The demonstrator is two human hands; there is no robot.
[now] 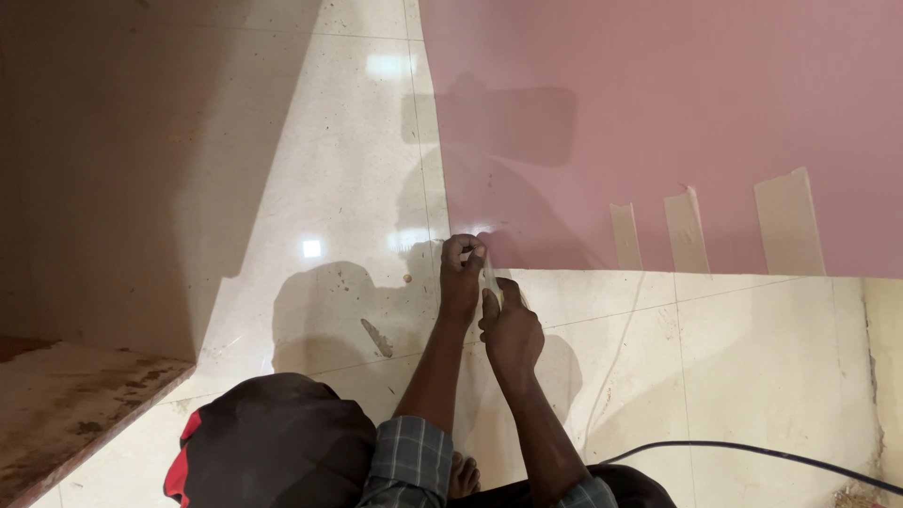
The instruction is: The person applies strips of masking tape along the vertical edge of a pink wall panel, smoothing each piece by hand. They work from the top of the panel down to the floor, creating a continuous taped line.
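Item: strip of tape (pixel 491 276), pale, thin, short. Location: at the bottom left corner of the pink sheet (pixel 658 122), just above the tiled floor (pixel 357 169), stretched between my two hands.

My left hand (pixel 461 273): fingers curled shut, pinching the upper end of the strip close to the sheet's corner. My right hand (pixel 511 329): just below and touching the left, thumb and forefinger closed on the lower end. Both hands sit together, clamped on the same strip.

Handling, as I judge it: near weightless, limp, sticky on one face, likely to curl or fold onto itself if let slack; it tears easily. Best held by the very ends with fingertips, kept taut, adhesive face away from the skin.

Nearby: three tape strips (pixel 687 230) of the same tan colour already stuck along the sheet's lower edge, well to the right, one with a lifted corner. A black cable (pixel 752 452) lies across the floor at lower right. A small scrap (pixel 378 339) lies on the tile left of my forearm. A worn step (pixel 66 395) at far left. My knee in dark cloth (pixel 282 433) below
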